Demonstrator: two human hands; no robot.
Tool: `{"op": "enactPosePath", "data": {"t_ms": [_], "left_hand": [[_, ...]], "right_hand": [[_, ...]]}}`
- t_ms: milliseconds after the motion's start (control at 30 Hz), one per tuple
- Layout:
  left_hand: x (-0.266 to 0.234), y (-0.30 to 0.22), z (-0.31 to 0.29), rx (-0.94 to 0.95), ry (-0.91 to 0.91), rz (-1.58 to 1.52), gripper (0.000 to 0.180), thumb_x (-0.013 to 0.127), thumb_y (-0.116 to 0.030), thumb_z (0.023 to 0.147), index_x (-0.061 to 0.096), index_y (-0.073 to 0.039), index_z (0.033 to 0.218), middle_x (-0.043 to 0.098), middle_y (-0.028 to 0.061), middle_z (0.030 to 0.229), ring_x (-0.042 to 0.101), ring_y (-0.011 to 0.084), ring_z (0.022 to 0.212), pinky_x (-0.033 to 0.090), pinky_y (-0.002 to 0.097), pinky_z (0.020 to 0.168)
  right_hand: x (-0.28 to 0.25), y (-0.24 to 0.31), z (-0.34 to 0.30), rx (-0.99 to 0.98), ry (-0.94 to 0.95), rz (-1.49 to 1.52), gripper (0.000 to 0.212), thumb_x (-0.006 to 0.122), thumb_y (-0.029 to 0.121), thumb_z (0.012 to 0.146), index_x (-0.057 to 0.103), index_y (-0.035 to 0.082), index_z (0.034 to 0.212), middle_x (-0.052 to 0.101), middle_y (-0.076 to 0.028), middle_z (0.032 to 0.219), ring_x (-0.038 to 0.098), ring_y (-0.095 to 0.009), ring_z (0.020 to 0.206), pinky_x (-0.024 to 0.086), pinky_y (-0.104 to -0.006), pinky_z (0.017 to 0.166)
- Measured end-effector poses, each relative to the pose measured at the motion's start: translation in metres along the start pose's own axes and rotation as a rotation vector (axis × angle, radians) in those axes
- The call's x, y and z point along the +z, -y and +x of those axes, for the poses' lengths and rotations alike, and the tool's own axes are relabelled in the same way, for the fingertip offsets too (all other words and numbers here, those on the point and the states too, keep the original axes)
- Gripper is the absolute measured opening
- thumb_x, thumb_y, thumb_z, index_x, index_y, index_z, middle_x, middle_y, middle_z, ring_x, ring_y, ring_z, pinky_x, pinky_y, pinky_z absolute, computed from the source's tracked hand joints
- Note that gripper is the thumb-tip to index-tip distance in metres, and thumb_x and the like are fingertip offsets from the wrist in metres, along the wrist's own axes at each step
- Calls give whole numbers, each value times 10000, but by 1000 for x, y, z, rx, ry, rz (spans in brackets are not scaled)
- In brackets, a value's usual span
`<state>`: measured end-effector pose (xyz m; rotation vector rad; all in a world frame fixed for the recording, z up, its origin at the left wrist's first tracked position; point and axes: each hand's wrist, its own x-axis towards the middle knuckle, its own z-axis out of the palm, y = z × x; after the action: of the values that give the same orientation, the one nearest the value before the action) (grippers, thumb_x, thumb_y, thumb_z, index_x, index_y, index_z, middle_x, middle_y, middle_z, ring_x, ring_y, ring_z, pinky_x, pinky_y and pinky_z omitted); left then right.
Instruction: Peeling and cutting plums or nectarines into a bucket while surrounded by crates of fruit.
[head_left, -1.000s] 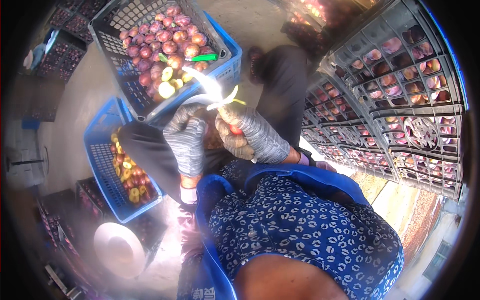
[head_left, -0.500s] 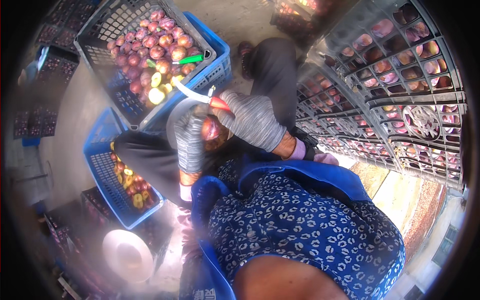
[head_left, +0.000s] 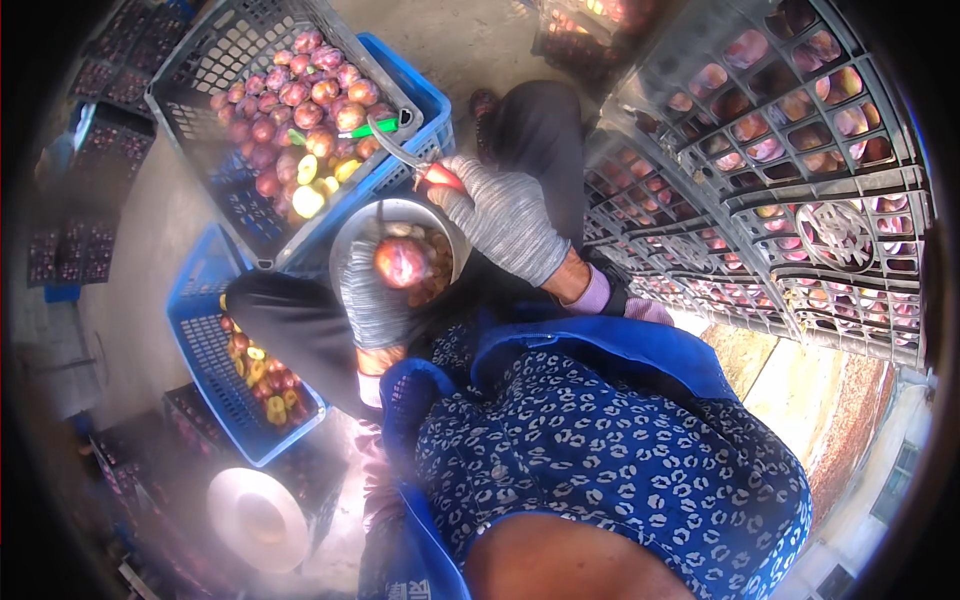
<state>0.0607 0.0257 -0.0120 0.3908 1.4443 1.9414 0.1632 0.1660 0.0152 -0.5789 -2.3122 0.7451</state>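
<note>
My left hand (head_left: 378,300), in a grey knit glove, holds a reddish plum (head_left: 402,262) over a round metal bowl (head_left: 345,228). Inside the bowl lie small brownish pieces, perhaps pits (head_left: 438,262). My right hand (head_left: 512,215), gloved alike, grips a knife by its red handle (head_left: 440,176). The curved blade (head_left: 393,144) points up and left, apart from the plum. Beyond the bowl stands a grey crate (head_left: 215,180) of whole plums (head_left: 300,95), with some yellow cut pieces (head_left: 308,200) and a green-handled knife (head_left: 375,128) at its near side.
A blue crate (head_left: 432,105) shows beneath the grey one. Left of my leg, a blue basket (head_left: 200,335) holds halved plums. Stacked dark crates (head_left: 760,190) full of plums rise close on my right. A pale round hat-like thing (head_left: 258,520) is at lower left.
The knife and right hand have moved up and away from the plum, the blade tilting upward. My left hand has shifted slightly, bringing the plum and bowl into clearer view.
</note>
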Motion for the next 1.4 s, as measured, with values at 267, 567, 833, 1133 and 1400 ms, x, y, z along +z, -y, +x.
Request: {"op": "enactPosePath", "data": {"t_ms": [267, 567, 833, 1133, 1400], "left_hand": [[-5, 1, 4, -2, 0, -347, 337, 429, -242, 956, 520, 60, 1074, 570, 159, 1069, 553, 242, 1001, 473, 353, 889], [7, -9, -4, 11, -27, -562, 358, 499, -238, 926, 512, 40, 1151, 582, 175, 1085, 572, 264, 1003, 455, 388, 924], [16, -20, -9, 117, 61, -512, 339, 513, -231, 908, 525, 46, 1103, 601, 146, 967, 580, 238, 902, 459, 360, 862], [19, -10, -10, 194, -53, -386, 269, 484, -207, 906, 549, -1, 1066, 605, 116, 946, 577, 210, 874, 450, 327, 857], [26, -3, -14, 141, -140, -338, 292, 466, -243, 901, 568, 2, 1022, 604, 93, 919, 564, 184, 840, 456, 310, 811]], "right_hand": [[-21, 36, -19, 720, 496, 1163, 346, 494, 358, 941, 604, 31, 941, 469, 27, 545, 402, -34, 397, 302, -180, 368], [-5, 56, -25, 706, 452, 1001, 383, 529, 373, 918, 593, -2, 868, 497, -14, 552, 445, -65, 468, 349, -226, 432], [4, 57, -28, 612, 437, 831, 393, 532, 349, 912, 598, -30, 992, 599, -100, 701, 562, -151, 627, 461, -305, 603], [25, 50, -47, 186, 269, 451, 357, 526, 326, 915, 597, -2, 1038, 634, -162, 833, 620, -252, 797, 477, -373, 698], [39, 58, -46, 506, 216, 736, 355, 496, 339, 917, 592, 5, 990, 619, -211, 759, 619, -364, 750, 476, -414, 681]]}}
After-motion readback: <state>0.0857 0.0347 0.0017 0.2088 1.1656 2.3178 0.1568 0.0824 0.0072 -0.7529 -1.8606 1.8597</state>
